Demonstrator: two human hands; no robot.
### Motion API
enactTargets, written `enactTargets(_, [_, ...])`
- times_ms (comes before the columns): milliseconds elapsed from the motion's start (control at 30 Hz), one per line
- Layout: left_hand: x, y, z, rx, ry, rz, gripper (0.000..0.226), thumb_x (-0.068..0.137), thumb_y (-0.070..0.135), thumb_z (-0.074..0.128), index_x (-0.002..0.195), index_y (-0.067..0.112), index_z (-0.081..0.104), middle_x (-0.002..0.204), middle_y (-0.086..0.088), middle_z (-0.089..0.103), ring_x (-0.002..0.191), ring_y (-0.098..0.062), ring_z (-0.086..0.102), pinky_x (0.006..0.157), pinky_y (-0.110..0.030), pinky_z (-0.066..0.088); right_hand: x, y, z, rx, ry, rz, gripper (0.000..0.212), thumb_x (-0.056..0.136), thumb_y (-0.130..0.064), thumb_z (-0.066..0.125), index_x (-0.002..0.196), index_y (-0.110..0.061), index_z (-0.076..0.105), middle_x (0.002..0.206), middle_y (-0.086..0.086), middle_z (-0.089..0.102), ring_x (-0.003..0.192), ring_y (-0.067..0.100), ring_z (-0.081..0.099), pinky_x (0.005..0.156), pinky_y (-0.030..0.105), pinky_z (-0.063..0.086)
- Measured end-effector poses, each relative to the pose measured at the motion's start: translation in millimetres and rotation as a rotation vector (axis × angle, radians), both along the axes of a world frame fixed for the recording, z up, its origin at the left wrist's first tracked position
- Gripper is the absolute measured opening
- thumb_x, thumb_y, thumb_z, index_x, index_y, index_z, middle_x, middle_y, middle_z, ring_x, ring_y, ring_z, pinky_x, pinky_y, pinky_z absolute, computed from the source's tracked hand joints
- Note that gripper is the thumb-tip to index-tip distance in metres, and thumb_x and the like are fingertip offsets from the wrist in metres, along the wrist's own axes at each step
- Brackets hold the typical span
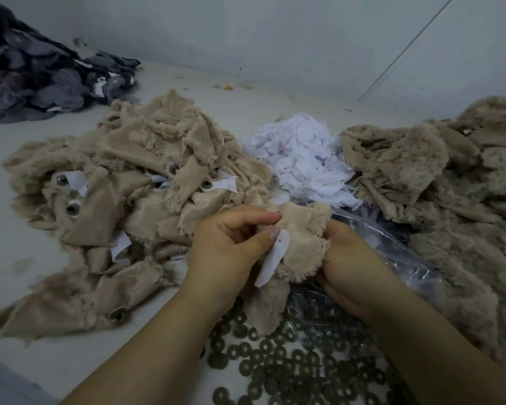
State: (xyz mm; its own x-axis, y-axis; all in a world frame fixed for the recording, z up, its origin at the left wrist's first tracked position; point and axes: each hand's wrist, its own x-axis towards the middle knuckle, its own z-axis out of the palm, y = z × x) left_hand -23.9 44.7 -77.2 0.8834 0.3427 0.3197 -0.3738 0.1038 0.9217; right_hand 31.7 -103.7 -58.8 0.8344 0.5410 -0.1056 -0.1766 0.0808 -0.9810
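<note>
A: Surface?
B: Pale worktable [27, 258], backed by a plain grey-white wall [275, 33]. Lint and small scraps lay along the far edge.

A: Biggest loads?
B: Two heaps of beige plush pieces. The left plush heap [135, 182] lay mostly backing-side up, and several pieces carried round eyes and white tabs. The right plush heap [438, 182] lay fur-side up and ran off the frame edge. In the far left corner was a dark grey fabric pile [35, 80], apart from both.

A: Between the heaps?
B: A white slip heap [301, 159], touching both beige heaps. In front of it was a clear plastic bag [392, 247] with dark contents. Nearest the person, dark ring washers [289, 363] were spread loose on the table, some under the bag's plastic.

A: Hands?
B: Both worked on a single plush piece [301, 238], held above the washers, just before the white heap. The left hand [228, 247] was curled, its thumb pinning a white slip [275, 258] to the piece's backing. The right hand [351, 258] was clenched round the piece's right edge, fingertips hidden in fur. The slip showed one small hole near its top end.
</note>
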Motion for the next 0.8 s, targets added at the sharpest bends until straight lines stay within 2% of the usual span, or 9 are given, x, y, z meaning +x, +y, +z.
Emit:
enactTargets(133, [0.4,-1.3,-1.6,0.068,-0.026,0.036,0.021,0.069,0.012,0.080,0.085,0.025,0.079,0.082,0.007,0.071,0.075,-0.009,0.066,0.068,-0.020,0.053,0.8,-1.9,-7.6,-0.104,-0.178,-0.094,0.020,0.081,0.001,0.074,0.096,-0.012,0.077,0.096,0.011,0.077,0.089,0.032,0.074,0.076,0.042,0.060])
enactTargets(200, [0.0,-0.8,-2.1,0.114,-0.023,0.044,0.026,0.072,0.005,0.081,0.087,0.026,0.078,0.082,0.010,0.070,0.074,-0.007,0.064,0.067,-0.020,0.052,1.0,-2.5,-8.3,-0.045,-0.189,-0.138,0.026,0.070,-0.005,0.083,0.095,-0.011,0.077,0.096,0.012,0.077,0.090,0.034,0.074,0.077,0.043,0.061])
enactTargets(300, [-2.4,-4.2,0.0,0.254,-0.040,0.068,0.033,0.074,0.000,0.081,0.089,0.029,0.074,0.086,0.019,0.068,0.070,0.004,0.059,0.065,-0.012,0.048,0.7,-2.2,-7.1,0.016,-0.142,-0.189,0.049,0.050,-0.025,0.092,0.094,-0.014,0.077,0.094,0.011,0.077,0.087,0.029,0.075,0.074,0.038,0.062])
enactTargets(400, [-3.6,-7.2,2.1,0.301,-0.046,0.111,0.037,0.075,-0.001,0.081,0.089,0.032,0.072,0.086,0.024,0.066,0.069,0.006,0.059,0.063,-0.009,0.046,0.8,-0.4,-8.2,0.035,-0.111,-0.187,0.039,0.068,-0.012,0.083,0.106,-0.008,0.074,0.100,0.014,0.076,0.093,0.033,0.074,0.080,0.043,0.060])
enactTargets(467, [-4.0,-7.5,3.2,0.299,-0.041,0.124,0.037,0.074,0.000,0.081,0.089,0.032,0.072,0.087,0.024,0.067,0.071,0.006,0.060,0.064,-0.009,0.047,0.9,0.7,-10.7,0.062,-0.058,-0.200,0.041,0.069,-0.010,0.078,0.110,-0.005,0.072,0.102,0.016,0.076,0.094,0.034,0.074,0.079,0.041,0.059])
enactTargets(533, [-4.5,-8.0,4.1,0.312,-0.037,0.136,0.036,0.074,0.000,0.081,0.088,0.032,0.072,0.088,0.025,0.067,0.073,0.006,0.062,0.065,-0.010,0.047,0.2,1.6,-10.8,0.083,-0.014,-0.215,0.041,0.067,-0.016,0.076,0.107,-0.004,0.074,0.101,0.018,0.076,0.094,0.036,0.073,0.079,0.041,0.058])
enactTargets(600, [-4.7,-9.3,4.4,0.324,-0.029,0.156,0.036,0.074,0.001,0.082,0.087,0.033,0.072,0.087,0.025,0.068,0.075,0.005,0.063,0.066,-0.010,0.048,0.7,2.1,-12.3,0.081,-0.007,-0.228,0.030,0.071,-0.014,0.075,0.099,-0.005,0.077,0.098,0.019,0.076,0.091,0.037,0.073,0.077,0.041,0.059])
enactTargets(700, [-4.3,-10.4,3.5,0.336,-0.023,0.189,0.035,0.073,0.001,0.083,0.086,0.033,0.073,0.086,0.017,0.071,0.076,0.004,0.064,0.066,-0.009,0.048,-0.4,1.3,-13.2,0.033,-0.075,-0.243,0.022,0.063,-0.013,0.079,0.085,-0.013,0.080,0.089,0.014,0.077,0.082,0.032,0.075,0.066,0.034,0.061])
enactTargets(800, [-3.2,-10.5,2.7,0.354,-0.026,0.208,0.035,0.072,-0.001,0.082,0.088,0.029,0.073,0.086,0.016,0.070,0.077,0.004,0.065,0.066,-0.008,0.048,-1.4,0.5,-13.0,-0.045,-0.174,-0.259,0.015,0.074,-0.002,0.081,0.086,-0.012,0.080,0.087,0.015,0.077,0.084,0.036,0.075,0.074,0.046,0.062])
